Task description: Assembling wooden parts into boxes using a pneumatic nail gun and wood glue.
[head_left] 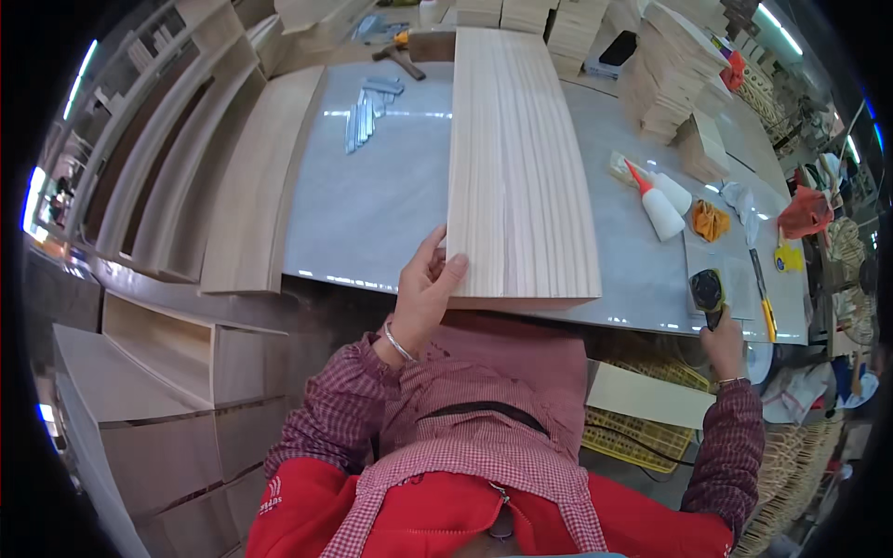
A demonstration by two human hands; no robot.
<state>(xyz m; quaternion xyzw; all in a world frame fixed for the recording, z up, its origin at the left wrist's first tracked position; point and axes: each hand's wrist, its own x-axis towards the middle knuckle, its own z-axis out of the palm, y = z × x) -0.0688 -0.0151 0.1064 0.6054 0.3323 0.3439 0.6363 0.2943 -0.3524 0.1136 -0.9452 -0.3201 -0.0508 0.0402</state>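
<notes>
A long, pale wooden panel (521, 177) with striped grain lies lengthwise across the table, its near end at the table's front edge. My left hand (428, 284) grips its near left corner, thumb on top and fingers curled at the side. At the right, my right hand (724, 346) is closed around the handle of a black and yellow hand tool (707, 290) with a broad head. That tool rests over a pale flat sheet near the table's front edge; its exact kind is unclear. A yellow and black utility knife (763, 296) lies just right of it.
White glue bottles (662, 214), one red-tipped, and an orange crumpled lump (710, 221) lie right of the panel. Metal strips (370, 110) and a hammer (400, 59) lie to its left. Wooden stacks (674, 70) stand behind. Curved boards (251, 186) and wooden boxes (167, 437) are at left.
</notes>
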